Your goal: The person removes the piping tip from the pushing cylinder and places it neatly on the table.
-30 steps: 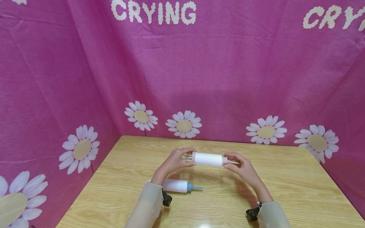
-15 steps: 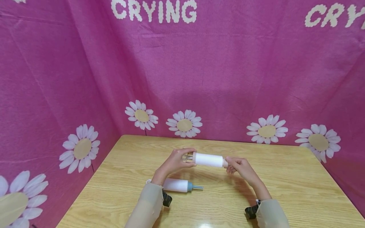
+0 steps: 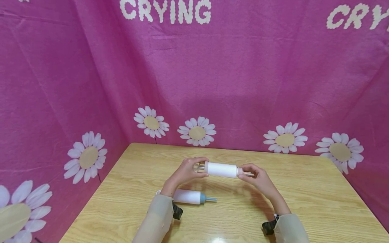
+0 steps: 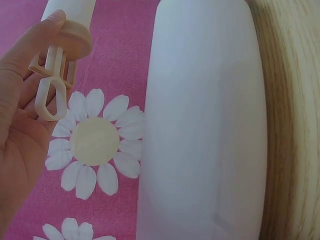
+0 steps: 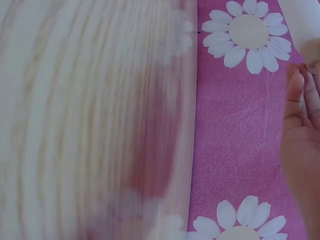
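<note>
A white syringe-like tube (image 3: 221,169) with cream ends is held level above the wooden table (image 3: 304,192). My left hand (image 3: 188,169) grips its left end, where a cream plunger handle (image 4: 52,85) sticks out between my fingers. My right hand (image 3: 253,175) pinches the thin cream tip at its right end. In the right wrist view only the edge of the tube (image 5: 305,25) and my fingers (image 5: 302,115) show. A second white tube (image 3: 186,196) with a blue nozzle lies on the table below my left wrist; it fills the left wrist view (image 4: 205,125).
Pink cloth with white daisies (image 3: 197,132) walls the table at the back and on both sides. Black wrist straps (image 3: 177,211) sit on both beige sleeves.
My right hand's fingers shifted at the tube's tip: they closed in near the barrel half a second ago and now pinch the tip further out again. The tube stayed level.
</note>
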Motion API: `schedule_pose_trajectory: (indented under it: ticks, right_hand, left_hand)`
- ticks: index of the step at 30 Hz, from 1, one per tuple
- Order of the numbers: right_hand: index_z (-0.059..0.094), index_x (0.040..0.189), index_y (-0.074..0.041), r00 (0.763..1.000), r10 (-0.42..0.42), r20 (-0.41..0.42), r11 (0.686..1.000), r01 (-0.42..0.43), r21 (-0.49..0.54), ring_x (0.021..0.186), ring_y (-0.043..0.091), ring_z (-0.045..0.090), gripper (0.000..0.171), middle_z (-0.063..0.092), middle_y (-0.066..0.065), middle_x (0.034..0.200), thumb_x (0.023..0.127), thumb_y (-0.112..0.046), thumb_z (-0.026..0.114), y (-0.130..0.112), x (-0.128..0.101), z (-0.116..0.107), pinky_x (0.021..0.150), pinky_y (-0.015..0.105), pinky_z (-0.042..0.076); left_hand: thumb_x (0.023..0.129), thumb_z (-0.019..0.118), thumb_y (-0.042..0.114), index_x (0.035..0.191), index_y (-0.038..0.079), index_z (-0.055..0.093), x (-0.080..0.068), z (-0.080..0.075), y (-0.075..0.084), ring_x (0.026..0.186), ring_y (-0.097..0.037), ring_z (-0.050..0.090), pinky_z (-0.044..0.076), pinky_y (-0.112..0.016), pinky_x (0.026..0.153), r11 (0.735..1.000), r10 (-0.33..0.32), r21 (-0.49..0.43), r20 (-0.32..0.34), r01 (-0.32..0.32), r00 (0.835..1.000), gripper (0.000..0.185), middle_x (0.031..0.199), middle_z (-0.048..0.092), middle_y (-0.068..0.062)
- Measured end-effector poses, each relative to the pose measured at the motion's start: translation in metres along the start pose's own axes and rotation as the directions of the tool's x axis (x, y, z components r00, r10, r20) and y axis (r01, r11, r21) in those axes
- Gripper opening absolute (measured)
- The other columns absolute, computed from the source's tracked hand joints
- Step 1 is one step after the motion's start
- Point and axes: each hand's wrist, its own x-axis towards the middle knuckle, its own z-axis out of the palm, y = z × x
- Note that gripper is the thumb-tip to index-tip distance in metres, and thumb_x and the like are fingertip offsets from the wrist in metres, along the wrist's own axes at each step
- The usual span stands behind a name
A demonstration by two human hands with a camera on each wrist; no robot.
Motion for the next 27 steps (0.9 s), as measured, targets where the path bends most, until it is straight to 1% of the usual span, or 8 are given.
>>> schedule_pose_trajectory:
  ticks: [2,5,10,12,17,22,25,27]
  right_hand:
    - [0.06,0.12,0.001,1.0,-0.028,-0.008,1.0,0.028,-0.005,0.094,-0.003,0.062,0.036,0.066,-0.014,0.103,0.088,-0.011,0.072,0.0,0.0,0.001,0.08,0.02,0.055]
    - [0.059,0.12,0.0,0.999,-0.047,-0.013,0.999,0.047,-0.004,0.094,-0.002,0.061,0.037,0.066,-0.011,0.106,0.088,-0.01,0.072,0.0,0.0,0.001,0.078,0.02,0.055]
    - [0.059,0.121,0.001,0.999,-0.048,-0.007,0.999,0.048,0.005,0.094,-0.002,0.062,0.038,0.066,-0.013,0.106,0.088,-0.01,0.072,-0.001,0.0,0.001,0.078,0.02,0.056]
    - [0.059,0.121,0.001,0.999,-0.044,-0.008,0.999,0.044,0.009,0.093,-0.001,0.062,0.038,0.066,-0.011,0.105,0.087,-0.01,0.073,-0.002,0.0,0.001,0.078,0.02,0.056]
    - [0.06,0.12,0.002,0.999,-0.052,-0.006,0.999,0.052,0.008,0.094,0.0,0.063,0.037,0.067,-0.003,0.107,0.087,-0.009,0.073,-0.002,-0.003,-0.001,0.08,0.019,0.056]
    - [0.06,0.12,0.0,0.999,-0.046,-0.027,0.999,0.045,-0.027,0.096,0.0,0.062,0.037,0.066,-0.009,0.106,0.087,-0.012,0.073,-0.001,-0.006,-0.005,0.085,0.015,0.053]
    - [0.061,0.12,-0.001,0.998,-0.041,-0.045,0.998,0.039,-0.055,0.096,-0.003,0.061,0.037,0.065,-0.013,0.105,0.087,-0.012,0.073,0.0,-0.008,-0.008,0.084,0.014,0.051]
    - [0.061,0.12,-0.001,0.998,-0.04,-0.052,0.998,0.038,-0.054,0.096,-0.005,0.06,0.036,0.065,-0.014,0.104,0.087,-0.012,0.073,0.001,-0.009,-0.01,0.084,0.014,0.052]
  left_hand:
    - [0.08,0.082,0.022,0.126,0.014,0.064,0.0,0.0,-0.001,0.103,-0.016,0.068,0.056,-0.035,0.093,1.0,0.001,-0.003,-0.003,-0.001,1.0,0.051,0.12,0.071,-0.005]
    - [0.079,0.082,0.022,0.126,0.014,0.064,0.0,0.0,-0.001,0.103,-0.016,0.068,0.056,-0.035,0.093,1.0,0.002,-0.009,-0.004,-0.002,1.0,0.051,0.12,0.071,-0.005]
    - [0.079,0.082,0.022,0.127,0.016,0.064,0.0,0.0,-0.002,0.103,-0.015,0.068,0.055,-0.033,0.093,1.0,-0.005,-0.014,-0.001,0.005,1.0,0.052,0.121,0.071,-0.004]
    - [0.079,0.082,0.022,0.127,0.016,0.064,0.0,0.0,-0.002,0.103,-0.014,0.068,0.055,-0.032,0.093,1.0,-0.005,-0.015,0.002,0.005,1.0,0.052,0.121,0.071,-0.004]
    - [0.08,0.081,0.022,0.127,0.015,0.063,0.001,0.001,-0.003,0.104,-0.015,0.068,0.055,-0.029,0.093,1.0,0.007,-0.017,0.016,-0.007,1.0,0.051,0.12,0.071,-0.004]
    - [0.08,0.081,0.023,0.126,0.014,0.064,0.001,0.002,-0.003,0.105,-0.017,0.068,0.055,-0.031,0.094,1.0,-0.001,-0.021,0.016,0.001,1.0,0.05,0.119,0.071,-0.005]
    - [0.079,0.082,0.023,0.126,0.014,0.064,0.001,0.002,-0.003,0.105,-0.017,0.068,0.055,-0.033,0.094,1.0,-0.018,-0.02,0.011,0.018,1.0,0.051,0.119,0.071,-0.005]
    - [0.079,0.082,0.023,0.126,0.014,0.064,0.001,0.002,-0.004,0.106,-0.017,0.068,0.055,-0.035,0.095,0.999,-0.026,-0.018,0.01,0.026,1.0,0.051,0.12,0.071,-0.005]
